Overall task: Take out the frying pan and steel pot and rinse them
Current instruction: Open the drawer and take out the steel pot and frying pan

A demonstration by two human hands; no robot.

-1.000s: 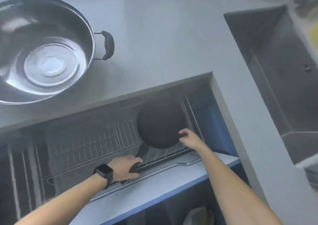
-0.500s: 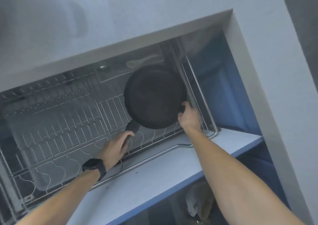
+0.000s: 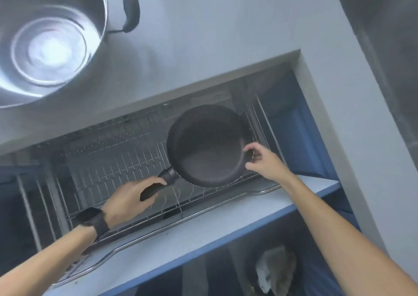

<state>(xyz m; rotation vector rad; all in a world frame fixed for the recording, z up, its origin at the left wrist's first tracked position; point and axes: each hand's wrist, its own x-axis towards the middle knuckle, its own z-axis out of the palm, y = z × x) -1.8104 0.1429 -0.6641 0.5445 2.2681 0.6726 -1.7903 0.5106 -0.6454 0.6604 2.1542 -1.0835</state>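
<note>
Although half a second earlier the frying pan (image 3: 207, 146) lay low among the wires with its inside turned away, it now sits higher over the pull-out wire rack (image 3: 108, 169) and shows its dark hollow to the camera. That reads as the lift-out under way: the pan looks nearly free of the drawer, while rinsing has not begun and no tap or water is in view.

The steel pot (image 3: 48, 40) stands on the grey countertop (image 3: 214, 35) at upper left, well apart from the pan, so I judge that half of the fetching done. It is empty, bright and mirror-like inside, with a black loop handle on its right side.

The pan is round, matte black and empty, with a low wall and a stubby black handle running down-left; no food or residue is visible, though the picture is soft.

The left hand (image 3: 126, 199), with a dark watch (image 3: 91, 221) on its wrist, is closed around that handle. The right hand (image 3: 263, 161) is at the pan's right rim, thumb and fingers curled as if pinching the edge; whether they truly grip it or only steady it I cannot tell.
</note>
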